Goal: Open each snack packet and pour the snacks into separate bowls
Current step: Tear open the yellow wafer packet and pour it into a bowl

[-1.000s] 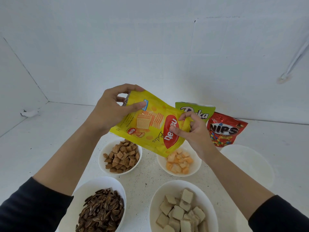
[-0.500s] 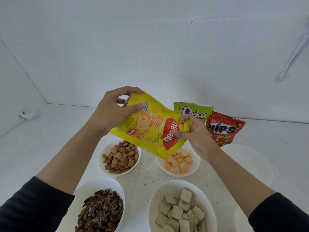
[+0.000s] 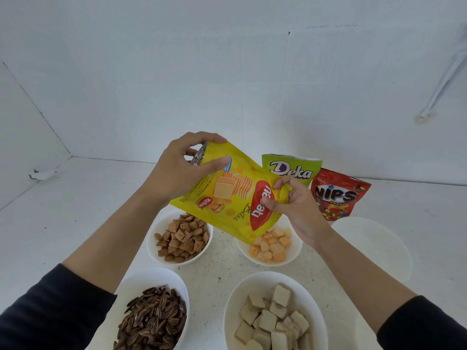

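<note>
Now both hands are gripping the yellow wafer packet (image 3: 235,198) in the middle of the frame, above the bowls. The left hand (image 3: 174,170) is pinching its upper end, where silver foil is showing, with thumb and fingers closed on it. The right hand (image 3: 295,205) is pinching the lower right edge. The packet is hanging tilted over the bowl of orange and cream bites (image 3: 270,245). Left of it, a bowl of brown squares (image 3: 180,238) is sitting on the table (image 3: 75,210). At the bottom are lying a bowl of striped seeds (image 3: 151,317) and a bowl of beige wafer cubes (image 3: 273,314). An empty white bowl (image 3: 371,246) is at the right. Behind, the green Deka packet (image 3: 290,169) and the red Nips packet (image 3: 338,195) are standing.
</note>
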Demonstrator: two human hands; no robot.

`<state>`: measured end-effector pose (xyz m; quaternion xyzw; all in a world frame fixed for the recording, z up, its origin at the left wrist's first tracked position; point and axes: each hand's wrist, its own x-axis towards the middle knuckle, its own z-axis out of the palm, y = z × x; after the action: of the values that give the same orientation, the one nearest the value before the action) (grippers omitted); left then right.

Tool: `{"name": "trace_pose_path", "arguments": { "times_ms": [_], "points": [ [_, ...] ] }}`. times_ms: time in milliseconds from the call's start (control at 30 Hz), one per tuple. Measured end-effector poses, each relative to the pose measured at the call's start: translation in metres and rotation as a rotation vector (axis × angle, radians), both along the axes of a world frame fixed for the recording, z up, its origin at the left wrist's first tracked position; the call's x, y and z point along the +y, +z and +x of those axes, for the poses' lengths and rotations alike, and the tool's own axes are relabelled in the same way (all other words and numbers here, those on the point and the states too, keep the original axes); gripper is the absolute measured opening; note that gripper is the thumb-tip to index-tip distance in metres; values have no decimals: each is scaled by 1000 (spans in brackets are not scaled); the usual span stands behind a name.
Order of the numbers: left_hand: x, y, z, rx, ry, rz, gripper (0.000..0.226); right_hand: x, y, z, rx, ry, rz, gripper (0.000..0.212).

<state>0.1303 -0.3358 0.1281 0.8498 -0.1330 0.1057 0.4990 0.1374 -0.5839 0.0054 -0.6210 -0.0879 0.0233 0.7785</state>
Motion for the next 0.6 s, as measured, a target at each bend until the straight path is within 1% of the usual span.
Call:
{"name": "trace_pose_path", "arguments": {
  "times_ms": [233,433,600],
  "points": [
    [1,-3,2,8,3,-1,30,1,0,-1,7,-17,-25,50],
    [4,8,2,-12,14,-13,30,4,13,-1,-22,-48,-74,35],
    [2,34,2,-94,0,-18,28,10,35,-1,-54,-83,-51,43]
  ]
}}
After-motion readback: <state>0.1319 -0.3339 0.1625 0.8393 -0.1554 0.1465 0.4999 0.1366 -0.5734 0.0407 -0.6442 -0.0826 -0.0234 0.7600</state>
